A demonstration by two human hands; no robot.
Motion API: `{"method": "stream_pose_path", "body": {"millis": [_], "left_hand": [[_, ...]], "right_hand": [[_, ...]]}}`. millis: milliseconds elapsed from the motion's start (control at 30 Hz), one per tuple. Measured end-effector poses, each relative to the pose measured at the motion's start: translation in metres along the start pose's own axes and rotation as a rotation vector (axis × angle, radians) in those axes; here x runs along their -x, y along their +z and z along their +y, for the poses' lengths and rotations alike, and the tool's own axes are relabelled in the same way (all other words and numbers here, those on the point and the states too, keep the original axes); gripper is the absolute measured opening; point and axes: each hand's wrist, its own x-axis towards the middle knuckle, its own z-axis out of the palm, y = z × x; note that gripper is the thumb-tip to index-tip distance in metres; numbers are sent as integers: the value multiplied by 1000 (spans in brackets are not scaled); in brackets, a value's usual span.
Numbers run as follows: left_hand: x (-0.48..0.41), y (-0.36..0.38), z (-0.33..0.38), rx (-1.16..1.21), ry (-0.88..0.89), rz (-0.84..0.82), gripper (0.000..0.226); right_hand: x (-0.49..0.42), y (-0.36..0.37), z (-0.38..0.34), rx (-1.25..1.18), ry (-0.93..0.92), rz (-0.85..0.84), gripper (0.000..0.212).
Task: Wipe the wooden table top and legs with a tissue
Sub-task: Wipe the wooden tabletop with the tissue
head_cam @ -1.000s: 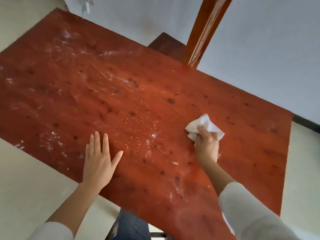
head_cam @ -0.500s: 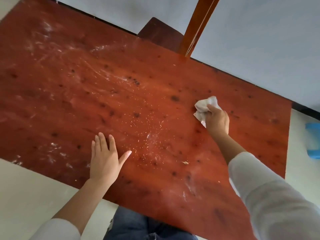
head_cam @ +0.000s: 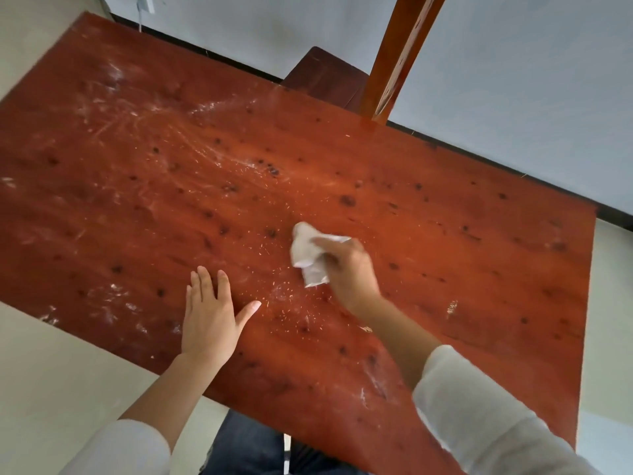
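The reddish wooden table top (head_cam: 445,207) fills the view, with white dust smears at the left and fine crumbs near the middle. My right hand (head_cam: 349,269) grips a crumpled white tissue (head_cam: 308,258) and presses it on the table's middle; hand and tissue are motion-blurred. My left hand (head_cam: 209,317) lies flat on the top near the front edge, fingers straight and spread, left of the tissue. The table's legs are hidden under the top.
A wooden chair stands behind the table's far edge, its dark seat (head_cam: 325,80) and orange back post (head_cam: 397,53) showing against the white wall. Pale floor (head_cam: 51,371) lies to the left and right. My dark trousers (head_cam: 246,443) show below the front edge.
My right hand has swept the tissue from the table's right part toward the middle and nearer to me. My left hand stays flat in the same spot.
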Motion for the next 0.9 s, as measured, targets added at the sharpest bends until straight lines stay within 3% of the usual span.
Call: {"method": "stream_pose_path", "body": {"millis": [67,133,300,367,567,667,800,900], "left_hand": [[0,0,-1,-9,9,-3,95],[0,1,-2,-23,15,-3,96],[1,-3,-5,-31,60,19,97],[1,-4,-8,-45,100,30,97],[-2,-9,-38,-152,302,27,108],[-5,-13,-56,-266,449,41,102],[-6,-15,-68,-311,543,-4,105],[-8,-16,-71,-339,585,-7,111]], "right_hand": [[-11,-41,33,74,153,184,40],[-16,-79,72,239,320,265,42],[28,-94,108,449,702,237,38],[52,-56,88,474,649,274,44],[105,69,-13,381,214,218,50],[108,73,-42,282,274,176,43],[123,21,-35,318,391,616,38],[150,-24,-3,308,695,747,38]]}}
